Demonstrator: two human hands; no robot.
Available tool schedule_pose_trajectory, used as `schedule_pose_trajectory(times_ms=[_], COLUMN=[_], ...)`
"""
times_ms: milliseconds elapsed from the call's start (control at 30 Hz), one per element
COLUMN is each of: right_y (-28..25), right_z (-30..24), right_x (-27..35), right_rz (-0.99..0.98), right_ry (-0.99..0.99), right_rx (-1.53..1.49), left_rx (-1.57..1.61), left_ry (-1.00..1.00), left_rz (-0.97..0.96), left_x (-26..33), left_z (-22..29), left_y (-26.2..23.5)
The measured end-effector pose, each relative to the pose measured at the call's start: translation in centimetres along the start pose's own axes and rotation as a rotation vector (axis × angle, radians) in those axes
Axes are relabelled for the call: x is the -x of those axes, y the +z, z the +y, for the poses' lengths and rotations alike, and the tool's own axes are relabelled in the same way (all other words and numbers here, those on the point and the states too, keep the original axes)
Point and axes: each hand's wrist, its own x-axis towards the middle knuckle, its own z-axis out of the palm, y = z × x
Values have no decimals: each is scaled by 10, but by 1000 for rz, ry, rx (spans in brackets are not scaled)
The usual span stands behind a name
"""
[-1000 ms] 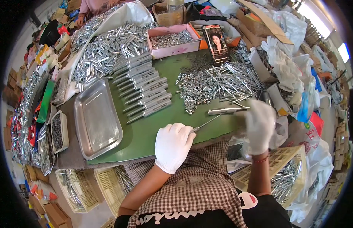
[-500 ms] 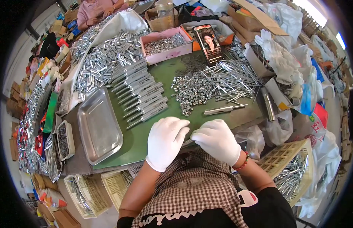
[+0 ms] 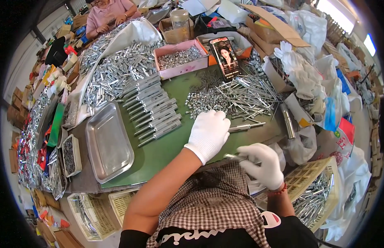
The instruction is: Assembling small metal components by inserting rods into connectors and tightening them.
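Note:
My left hand (image 3: 209, 134), in a white glove, is over the near edge of a pile of small metal nuts (image 3: 206, 102). Its fingers are curled down, and their tips and anything in them are hidden. Lower and to the right, my gloved right hand (image 3: 263, 165) is closed on a short silver metal piece (image 3: 233, 157), partly blurred. Just right of my left hand lies a metal anchor bolt (image 3: 246, 127), its near end covered by that hand. Beyond it are loose thin metal rods (image 3: 252, 97). Several matching anchor bolts (image 3: 156, 113) lie in a row to the left.
An empty steel tray (image 3: 110, 142) is at the left. Behind are a heap of metal sleeves (image 3: 113, 74), a pink box of small parts (image 3: 181, 60) and a propped phone (image 3: 226, 59). Plastic crates (image 3: 312, 175) stand below the table edge. Another person (image 3: 111, 14) sits at the far left.
My hands, close together before, have moved apart. The left went forward and right to the nut pile; the right went right and nearer, a silver piece now showing at its fingertips.

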Motion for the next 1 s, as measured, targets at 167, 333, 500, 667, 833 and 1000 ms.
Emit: schedule_pose_trajectory(times_ms=[167, 333, 500, 667, 833, 1000], right_y=[-20, -29, -24, -23, -20, -17], right_z=[14, 16, 20, 11, 16, 13], right_x=[13, 11, 8, -1, -2, 0], right_rz=[217, 358, 345, 370, 409, 408], right_ry=[437, 447, 404, 403, 337, 280], right_rx=[-523, -786, -867, -819, -867, -856], left_rx=[159, 558, 1018, 1206, 959, 940], left_ry=[14, -59, -138, -418, -383, -104], left_rz=[176, 465, 400, 411, 374, 692], left_x=[1, 20, 58, 89, 97, 95], left_z=[5, 13, 3, -9, -11, -14], left_y=[-17, -60, -45, 6, -3, -34])
